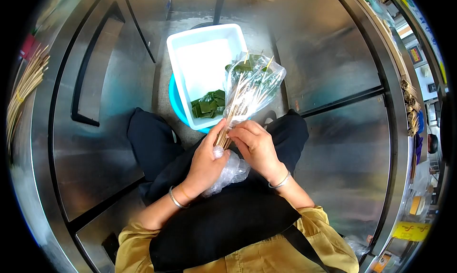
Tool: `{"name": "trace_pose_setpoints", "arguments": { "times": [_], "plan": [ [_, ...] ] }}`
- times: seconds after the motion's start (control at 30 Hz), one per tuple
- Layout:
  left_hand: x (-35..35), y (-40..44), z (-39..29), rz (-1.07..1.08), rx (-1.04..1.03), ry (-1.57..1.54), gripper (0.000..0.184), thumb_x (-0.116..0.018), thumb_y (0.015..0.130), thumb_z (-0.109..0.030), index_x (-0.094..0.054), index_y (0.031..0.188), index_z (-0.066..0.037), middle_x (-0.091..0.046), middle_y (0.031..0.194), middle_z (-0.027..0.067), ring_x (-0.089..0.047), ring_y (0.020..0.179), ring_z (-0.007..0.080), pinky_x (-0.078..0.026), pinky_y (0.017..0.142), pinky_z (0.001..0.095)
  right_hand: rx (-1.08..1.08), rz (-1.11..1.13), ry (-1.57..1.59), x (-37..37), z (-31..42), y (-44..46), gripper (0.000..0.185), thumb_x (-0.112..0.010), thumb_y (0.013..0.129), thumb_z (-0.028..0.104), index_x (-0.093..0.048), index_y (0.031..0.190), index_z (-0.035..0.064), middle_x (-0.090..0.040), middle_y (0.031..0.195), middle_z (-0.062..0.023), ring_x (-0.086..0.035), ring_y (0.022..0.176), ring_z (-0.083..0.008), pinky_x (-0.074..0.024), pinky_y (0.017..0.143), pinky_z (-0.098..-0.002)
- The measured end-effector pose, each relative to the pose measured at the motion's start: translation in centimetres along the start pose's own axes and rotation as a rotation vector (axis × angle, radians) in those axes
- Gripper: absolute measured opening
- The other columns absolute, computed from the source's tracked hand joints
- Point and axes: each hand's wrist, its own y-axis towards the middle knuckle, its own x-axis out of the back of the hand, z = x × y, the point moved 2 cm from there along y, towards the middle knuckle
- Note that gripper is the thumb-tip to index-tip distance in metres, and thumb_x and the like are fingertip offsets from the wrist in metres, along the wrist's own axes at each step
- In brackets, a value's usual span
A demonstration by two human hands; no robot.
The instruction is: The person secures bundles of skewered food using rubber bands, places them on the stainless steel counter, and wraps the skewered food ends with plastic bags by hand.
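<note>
A bundle of thin wooden skewers [232,112] lies in a clear plastic bag [257,85], with green leafy pieces [247,65] at its far end. My left hand [207,160] is wrapped round the near end of the skewers, and crumpled plastic [232,170] bunches under it. On the right side of the bundle, my right hand [254,144] has its fingers pinched against the skewers. Just beyond the hands a white tub [188,59] holds flat dark green squares [208,104] in its near corner; the bag overlaps its right side.
The tub rests on a blue basin [175,100] on the floor. Steel cabinet doors [107,144] stand on both sides. More skewers [28,85] lie at the far left. A yellow packet [411,231] and tied bundles [410,106] are at the right edge.
</note>
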Motion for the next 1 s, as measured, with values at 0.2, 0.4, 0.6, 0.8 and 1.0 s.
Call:
{"name": "trace_pose_setpoints", "arguments": {
  "times": [0.2,0.4,0.6,0.8,1.0],
  "plan": [
    [0.2,-0.1,0.7,-0.022,-0.081,0.105,0.07,-0.058,0.079,0.008,-0.034,0.143,-0.007,-0.048,0.132,0.0145,-0.048,0.119,0.0233,-0.038,0.1,0.031,-0.148,0.086,-0.023,0.0,0.2,0.5,0.013,-0.067,0.074,-0.001,-0.06,0.085,0.0027,-0.058,0.082,-0.0108,-0.06,0.078,-0.0295,-0.0494,0.068,-0.0375],
    [-0.2,-0.9,-0.9,-0.024,-0.109,0.3,0.078,-0.059,0.077,0.005,-0.027,0.146,-0.013,-0.048,0.12,0.0177,-0.051,0.11,0.0341,-0.043,0.092,0.0368,-0.408,0.198,0.1,0.6,-0.1,1.7,0.021,-0.068,0.074,0.002,-0.053,0.088,0.003,-0.057,0.08,-0.0138,-0.059,0.075,-0.0306,-0.0484,0.067,-0.0392],
    [-0.6,-1.4,-0.5,0.013,-0.081,0.384,0.083,-0.059,0.077,0.004,-0.02,0.148,-0.013,-0.048,0.113,0.0169,-0.051,0.102,0.0347,-0.044,0.086,0.0386,-0.204,0.09,-0.092,-0.1,-0.5,1.9,0.02,-0.064,0.072,-0.003,-0.051,0.086,0.0022,-0.052,0.08,-0.0129,-0.058,0.068,-0.0293,-0.0479,0.058,-0.0375],
    [-0.4,-1.3,0.1,0.035,-0.082,0.358,0.08,-0.057,0.078,0.003,-0.021,0.148,-0.012,-0.048,0.115,0.0174,-0.051,0.105,0.0348,-0.043,0.088,0.0386,-0.064,0.041,-0.199,-0.6,0.2,2.2,0.017,-0.059,0.071,-0.004,-0.048,0.082,0.0022,-0.05,0.079,-0.0157,-0.055,0.068,-0.0372,-0.0468,0.058,-0.044],
    [-0.6,-1.0,0.4,0.047,-0.07,0.303,0.076,-0.055,0.079,0.002,-0.023,0.147,-0.01,-0.046,0.127,0.0182,-0.048,0.115,0.0351,-0.041,0.094,0.0381,0.004,0.265,-0.393,0.5,0.5,2.5,0.012,-0.059,0.076,0.006,-0.051,0.084,0.0036,-0.053,0.081,-0.0122,-0.063,0.065,-0.0299,-0.0511,0.054,-0.0378]
  ]
}}
